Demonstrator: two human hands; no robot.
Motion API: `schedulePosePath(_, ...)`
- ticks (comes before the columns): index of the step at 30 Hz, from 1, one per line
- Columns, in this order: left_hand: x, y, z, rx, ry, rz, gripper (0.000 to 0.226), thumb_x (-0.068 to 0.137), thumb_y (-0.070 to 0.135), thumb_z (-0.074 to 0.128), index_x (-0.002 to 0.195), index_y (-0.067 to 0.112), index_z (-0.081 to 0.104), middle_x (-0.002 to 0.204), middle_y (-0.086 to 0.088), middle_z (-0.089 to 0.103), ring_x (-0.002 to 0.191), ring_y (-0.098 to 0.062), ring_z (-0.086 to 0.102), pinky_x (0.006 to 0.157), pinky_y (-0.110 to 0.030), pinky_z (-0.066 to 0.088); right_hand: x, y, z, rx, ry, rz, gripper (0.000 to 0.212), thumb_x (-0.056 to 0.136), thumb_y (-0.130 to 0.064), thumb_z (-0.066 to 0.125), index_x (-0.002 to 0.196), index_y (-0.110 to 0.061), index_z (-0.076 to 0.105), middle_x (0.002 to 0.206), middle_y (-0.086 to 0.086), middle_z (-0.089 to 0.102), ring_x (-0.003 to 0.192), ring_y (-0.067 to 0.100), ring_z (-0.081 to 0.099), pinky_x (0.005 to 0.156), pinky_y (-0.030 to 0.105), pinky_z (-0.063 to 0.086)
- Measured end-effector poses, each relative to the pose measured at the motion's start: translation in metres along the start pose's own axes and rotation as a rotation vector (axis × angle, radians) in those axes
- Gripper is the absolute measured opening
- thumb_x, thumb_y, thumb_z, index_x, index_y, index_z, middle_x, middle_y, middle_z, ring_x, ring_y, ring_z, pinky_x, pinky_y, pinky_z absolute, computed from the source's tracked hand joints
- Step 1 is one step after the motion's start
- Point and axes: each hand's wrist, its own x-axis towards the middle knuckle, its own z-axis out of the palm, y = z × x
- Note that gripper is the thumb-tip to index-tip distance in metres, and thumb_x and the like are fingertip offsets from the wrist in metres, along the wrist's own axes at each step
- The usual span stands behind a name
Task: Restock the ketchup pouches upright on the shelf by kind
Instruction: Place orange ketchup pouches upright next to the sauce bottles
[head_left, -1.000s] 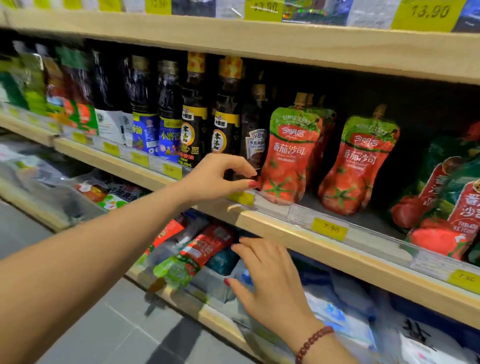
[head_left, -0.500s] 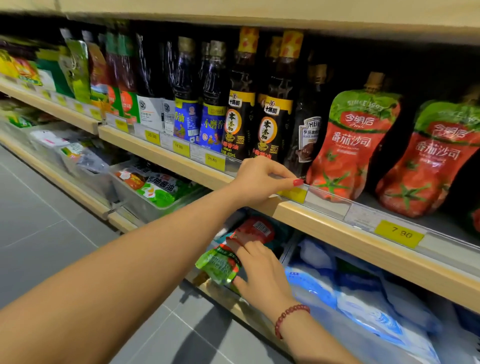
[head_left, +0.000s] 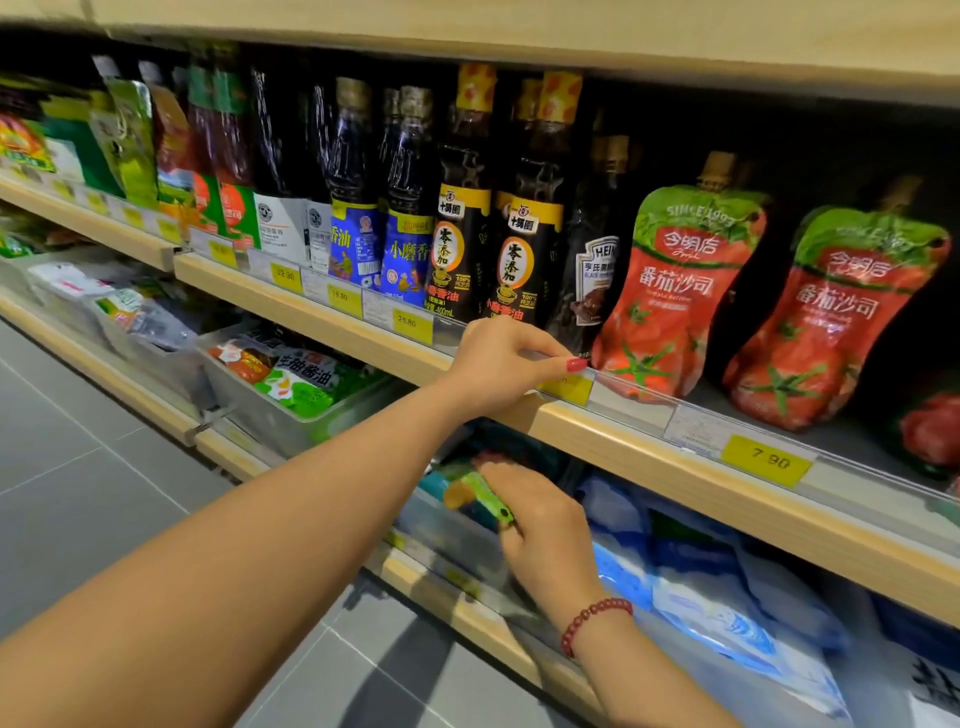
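Observation:
Two red ketchup pouches with green tops stand upright on the middle shelf (head_left: 613, 441): one pouch (head_left: 670, 291) beside the dark bottles, another pouch (head_left: 841, 322) to its right. My left hand (head_left: 506, 364) rests on the shelf's clear front rail, fingers curled against the price strip. Below that shelf my right hand (head_left: 540, 525) grips the green top and spout of a ketchup pouch (head_left: 478, 491) lying in the lower bin; most of that pouch is hidden by the hand and the shelf edge.
Dark sauce bottles (head_left: 511, 228) fill the shelf left of the pouches. Another red pouch (head_left: 930, 431) shows at the far right edge. Blue and white bags (head_left: 717, 608) lie on the lower shelf. A clear bin of sauce packets (head_left: 291, 374) sits lower left. Grey floor tiles lie beneath.
My right hand has closed around the green top of the pouch in the lower bin. The view has moved nearer the shelf. The left hand stays on the rail.

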Motion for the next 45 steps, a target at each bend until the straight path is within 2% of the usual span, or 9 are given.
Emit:
schedulePosePath(4,0.004,0.007,-0.005,0.026,-0.087,-0.093,0.014,0.074,0.044,0.073,0.078,0.032,0.076,0.078,0.016,0.072,0.086,-0.003,0.062,0.089,-0.035,0.050,0.004,-0.001,-0.030,0.194,0.142,0.189,0.037,0.080,0.000,0.063,0.109,-0.022,0.070,0.104,-0.008,0.069,0.099,0.010,0.062,0.089,0.026,0.048)
schedulePosePath(9,-0.002,0.024,-0.012,0.017,-0.058,0.007,0.020,0.084,0.035,0.066,0.082,0.017,0.076,0.076,0.008,0.072,0.076,-0.004,0.065,0.077,-0.030,0.052,0.010,0.003,-0.080,0.413,0.280,0.355,0.039,0.084,-0.015,0.067,0.050,-0.026,0.049,0.046,-0.016,0.045,0.048,-0.002,0.038,0.048,0.017,0.032)
schedulePosePath(16,-0.045,0.059,0.016,-0.445,-0.290,0.093,0.029,0.079,0.031,0.069,0.105,0.019,0.068,0.104,-0.004,0.070,0.093,-0.010,0.065,0.081,-0.024,0.052,0.010,0.010,-0.159,0.552,0.500,0.374,0.028,0.076,-0.027,0.070,0.077,-0.001,0.060,0.075,0.024,0.067,0.071,0.017,0.056,0.066,0.053,0.052)
schedulePosePath(20,-0.059,0.065,0.047,-0.507,-0.425,0.078,0.045,0.062,0.015,0.084,0.102,0.030,0.069,0.105,0.007,0.070,0.101,-0.012,0.066,0.086,-0.025,0.052,0.007,0.018,-0.188,0.574,0.611,0.346,0.011,0.081,-0.020,0.070,0.071,-0.021,0.073,0.071,-0.007,0.072,0.071,0.008,0.064,0.061,0.032,0.055)
schedulePosePath(27,-0.050,0.085,0.075,-0.518,-0.302,0.048,0.040,0.056,0.001,0.086,0.089,0.016,0.070,0.090,-0.007,0.073,0.084,-0.016,0.068,0.079,-0.036,0.056,-0.001,0.016,-0.216,0.658,0.572,0.306,0.016,0.074,-0.035,0.074,0.086,-0.025,0.074,0.087,-0.006,0.075,0.082,0.009,0.070,0.063,0.022,0.055)
schedulePosePath(31,-0.030,0.111,0.075,-0.507,-0.185,0.075,0.043,0.057,0.005,0.087,0.095,0.007,0.066,0.094,-0.010,0.074,0.085,-0.019,0.070,0.081,-0.039,0.057,-0.005,0.019,-0.231,0.566,0.504,0.307,0.053,0.062,-0.045,0.079,0.108,-0.024,0.065,0.101,-0.007,0.072,0.096,0.008,0.067,0.073,0.021,0.055)
schedulePosePath(35,-0.014,0.131,0.083,-0.394,-0.152,0.092,0.043,0.057,0.011,0.088,0.094,0.010,0.067,0.090,-0.007,0.075,0.086,-0.021,0.071,0.080,-0.044,0.057,-0.015,0.034,-0.232,0.338,0.582,0.338,0.044,0.072,-0.041,0.067,0.109,-0.018,0.064,0.103,-0.004,0.070,0.097,0.010,0.065,0.084,0.034,0.053)
schedulePosePath(41,0.006,0.148,0.088,-0.514,-0.160,0.017,0.040,0.060,0.014,0.086,0.095,0.010,0.067,0.088,-0.005,0.076,0.082,-0.019,0.072,0.072,-0.036,0.059,-0.028,0.056,-0.232,0.119,0.505,0.387,0.030,0.077,-0.057,0.052,0.095,-0.036,0.063,0.090,-0.021,0.068,0.088,-0.008,0.060,0.072,0.005,0.045)
schedulePosePath(45,0.025,0.147,0.092,-0.475,-0.123,0.007,0.044,0.062,0.015,0.085,0.100,0.011,0.064,0.092,-0.005,0.075,0.086,-0.019,0.072,0.076,-0.036,0.058,-0.035,0.066,-0.225,-0.122,0.429,0.385,0.039,0.077,-0.064,0.049,0.089,-0.032,0.067,0.081,-0.019,0.068,0.080,0.001,0.062,0.071,0.023,0.047)
